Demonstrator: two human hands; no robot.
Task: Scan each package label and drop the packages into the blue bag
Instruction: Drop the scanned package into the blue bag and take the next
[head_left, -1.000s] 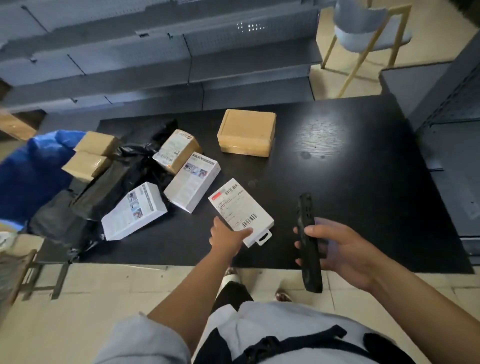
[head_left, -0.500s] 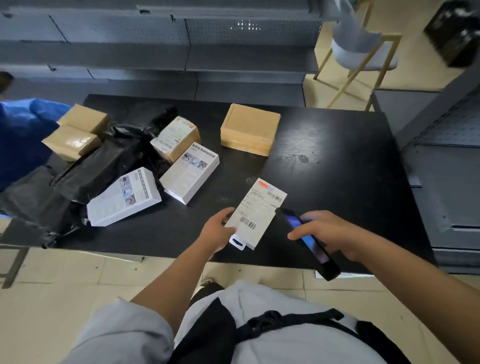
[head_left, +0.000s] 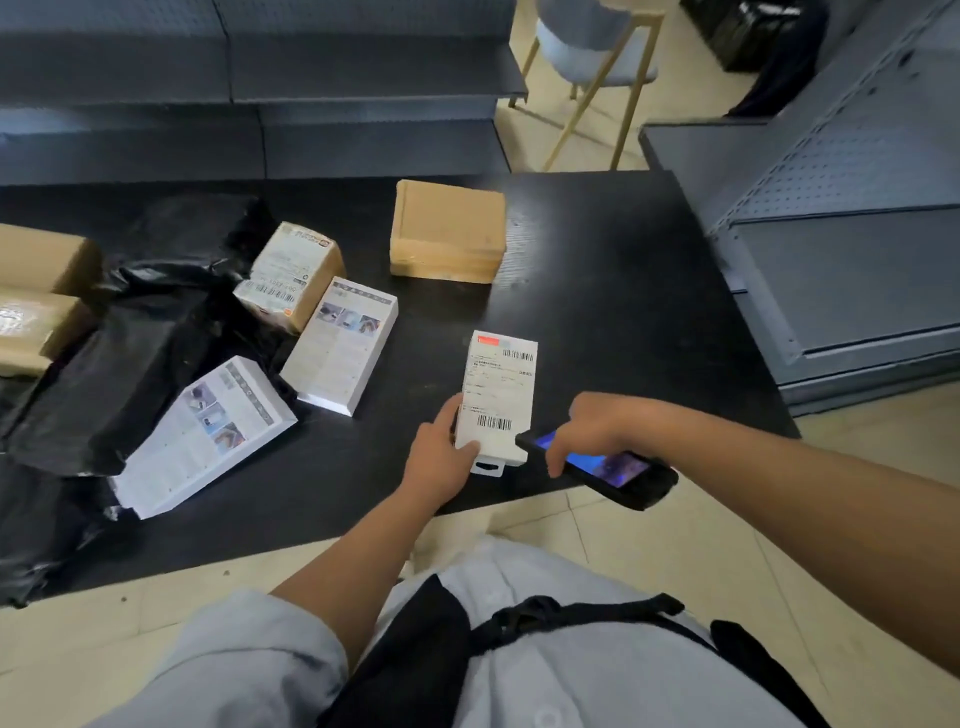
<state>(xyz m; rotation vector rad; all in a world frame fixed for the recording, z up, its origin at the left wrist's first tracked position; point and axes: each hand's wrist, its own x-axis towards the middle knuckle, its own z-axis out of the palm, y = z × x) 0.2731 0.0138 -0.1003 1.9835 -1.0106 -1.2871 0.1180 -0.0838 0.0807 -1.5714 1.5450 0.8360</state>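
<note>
Left hand (head_left: 441, 457) grips the near end of the white labelled package (head_left: 496, 400), with the thumb on the left edge and fingers curled at the bottom, close to the hang tab. One second ago this package lies turned diagonally on the counter (head_left: 597, 312); now it is turned so that its long side points away from the person, and the label faces up. Right hand (head_left: 597, 426) holds the black scanner (head_left: 608, 467), fingers curled around it; before, the device stands upright and away from the package, and now it is tilted, its screen is lit blue, and its front tip is just beside the lower barcode. I judge from this that the scan of this package is happening, or is about to happen, and the drop into the bag is not yet done. The blue bag shows at the left a second ago but is out of view now. On the label I see a red patch at the top left corner, one barcode at the top right, one barcode at the bottom, and some lines of small print; the print is too small to read. The other packages (head_left: 343, 345) on the counter also carry pictures and print, which are not readable.
</note>
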